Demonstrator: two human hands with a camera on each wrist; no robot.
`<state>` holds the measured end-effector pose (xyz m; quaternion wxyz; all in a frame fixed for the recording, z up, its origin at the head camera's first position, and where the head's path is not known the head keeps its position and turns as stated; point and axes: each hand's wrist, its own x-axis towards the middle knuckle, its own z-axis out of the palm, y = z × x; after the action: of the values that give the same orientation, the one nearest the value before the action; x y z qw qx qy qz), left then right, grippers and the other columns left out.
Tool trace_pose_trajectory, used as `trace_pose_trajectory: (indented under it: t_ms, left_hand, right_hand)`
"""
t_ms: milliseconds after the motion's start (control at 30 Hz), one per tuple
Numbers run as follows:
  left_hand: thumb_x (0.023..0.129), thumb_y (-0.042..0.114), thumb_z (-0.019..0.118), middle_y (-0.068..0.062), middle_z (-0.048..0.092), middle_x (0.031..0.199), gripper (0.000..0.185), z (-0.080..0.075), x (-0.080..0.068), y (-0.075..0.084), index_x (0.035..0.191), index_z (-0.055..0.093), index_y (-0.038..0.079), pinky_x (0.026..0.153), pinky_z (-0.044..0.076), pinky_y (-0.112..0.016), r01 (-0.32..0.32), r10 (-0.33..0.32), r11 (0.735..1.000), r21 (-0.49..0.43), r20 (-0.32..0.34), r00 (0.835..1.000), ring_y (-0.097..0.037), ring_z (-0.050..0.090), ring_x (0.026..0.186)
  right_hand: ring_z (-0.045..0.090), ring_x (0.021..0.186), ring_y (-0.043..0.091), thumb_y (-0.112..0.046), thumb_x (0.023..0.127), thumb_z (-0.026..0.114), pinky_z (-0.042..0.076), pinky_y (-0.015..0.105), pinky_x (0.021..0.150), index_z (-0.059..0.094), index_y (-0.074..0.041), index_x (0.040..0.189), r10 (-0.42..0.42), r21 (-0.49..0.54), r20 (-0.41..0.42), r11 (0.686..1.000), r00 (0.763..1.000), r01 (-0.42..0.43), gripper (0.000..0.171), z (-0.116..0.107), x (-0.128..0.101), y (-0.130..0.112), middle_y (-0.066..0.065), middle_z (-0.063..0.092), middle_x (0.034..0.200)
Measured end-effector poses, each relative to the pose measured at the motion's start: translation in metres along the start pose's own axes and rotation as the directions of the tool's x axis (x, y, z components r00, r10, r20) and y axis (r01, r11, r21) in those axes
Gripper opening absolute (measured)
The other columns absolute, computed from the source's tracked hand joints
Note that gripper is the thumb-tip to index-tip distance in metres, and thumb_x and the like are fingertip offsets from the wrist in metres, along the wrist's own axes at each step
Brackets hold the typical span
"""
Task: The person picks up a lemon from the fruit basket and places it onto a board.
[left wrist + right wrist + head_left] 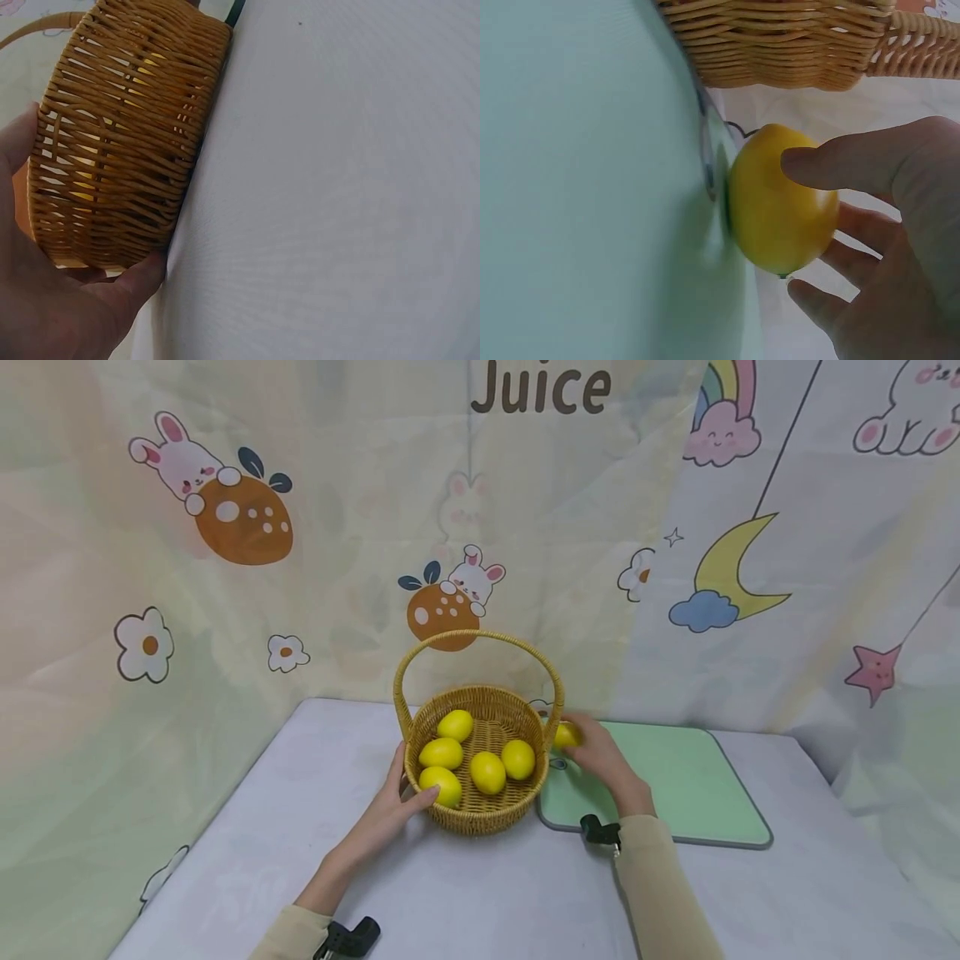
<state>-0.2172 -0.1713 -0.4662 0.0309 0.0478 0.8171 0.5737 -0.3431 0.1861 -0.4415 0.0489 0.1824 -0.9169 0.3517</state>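
A wicker basket [476, 822] with a tall arched handle [480, 635] stands on the table and holds several yellow lemons [487, 773]. My left hand [390, 797] grips the basket's left side, its thumb over the rim and its fingers around the outer wall. In the left wrist view the woven wall [127, 127] fills the space between thumb and fingers. Beside the basket's right side, my right hand [603, 758] holds another lemon [780, 199] between thumb and fingers, close over the green board. Part of that lemon is hidden by the hand in the head view.
A light green cutting board [675, 785] with a grey edge lies right of the basket, right up against its base in the head view. The white tablecloth [487, 893] covers the table. A printed curtain [360, 527] hangs behind it.
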Motion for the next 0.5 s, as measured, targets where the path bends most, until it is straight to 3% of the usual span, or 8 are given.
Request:
trace_pose_trajectory:
  t_ms: [200, 500]
  left_hand:
    - [0.092, 0.055, 0.062, 0.005, -0.005, 0.168, 0.098, 0.0, -0.001, -0.001, 0.154, -0.013, 0.047, 0.119, 0.009, -0.069, 0.007, -0.007, 1.0, -0.003, 0.009, 1.0, -0.033, 0.006, 0.156]
    - [0.092, 0.055, 0.063, 0.006, -0.006, 0.168, 0.098, 0.0, -0.002, 0.001, 0.154, -0.013, 0.046, 0.119, 0.009, -0.07, -0.001, 0.001, 1.0, -0.005, 0.014, 1.0, -0.033, 0.004, 0.156]
  right_hand:
    - [0.039, 0.141, 0.043, -0.004, 0.087, 0.067, 0.031, 0.061, 0.116, 0.05, -0.005, 0.143, 0.001, -0.012, -0.007, 1.0, 1.0, -0.001, 0.059, -0.01, -0.005, -0.01, 0.021, 0.048, 0.148]
    - [0.033, 0.145, 0.042, -0.011, 0.094, 0.064, 0.031, 0.064, 0.115, 0.044, -0.008, 0.148, 0.025, -0.015, -0.03, 1.0, 0.999, -0.025, 0.058, -0.035, -0.014, -0.03, 0.02, 0.038, 0.155]
